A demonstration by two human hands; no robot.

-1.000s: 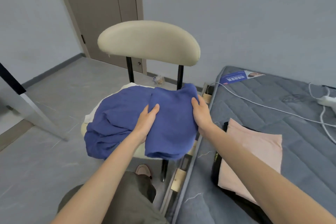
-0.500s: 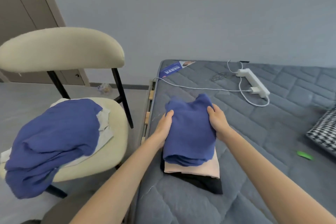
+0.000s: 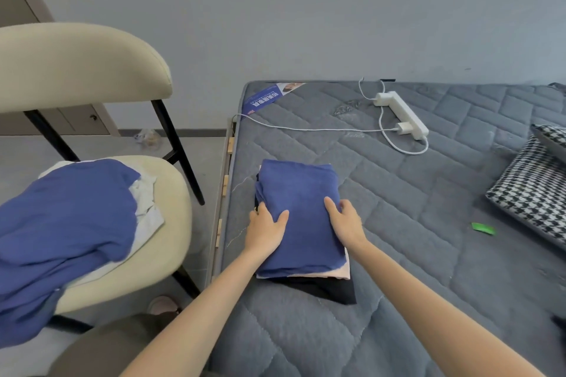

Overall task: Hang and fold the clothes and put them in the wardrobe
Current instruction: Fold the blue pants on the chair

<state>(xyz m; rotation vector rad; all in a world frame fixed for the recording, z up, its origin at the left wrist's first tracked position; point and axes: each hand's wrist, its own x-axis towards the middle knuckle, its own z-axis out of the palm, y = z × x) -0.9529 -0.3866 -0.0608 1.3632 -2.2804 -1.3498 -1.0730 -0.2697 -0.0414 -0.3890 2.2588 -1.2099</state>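
Left hand (image 3: 266, 232) and right hand (image 3: 347, 223) rest on the folded blue garment (image 3: 300, 190) topping a stack (image 3: 335, 291) on the mattress (image 3: 428, 254).

The scene is taken by a single wide-angle camera worn on the head, which is aimed forward and steeply down. The bed (image 3: 428, 239) is viewed from its near left edge and fills the right and middle of the frame. The chair (image 3: 76, 64) is caught close at the left, and the wall (image 3: 306, 9) closes the far side. Both forearms are seen entering from the bottom edge. The left hand (image 3: 266, 231) and right hand (image 3: 347, 225) are framed at arm's reach, near the centre.
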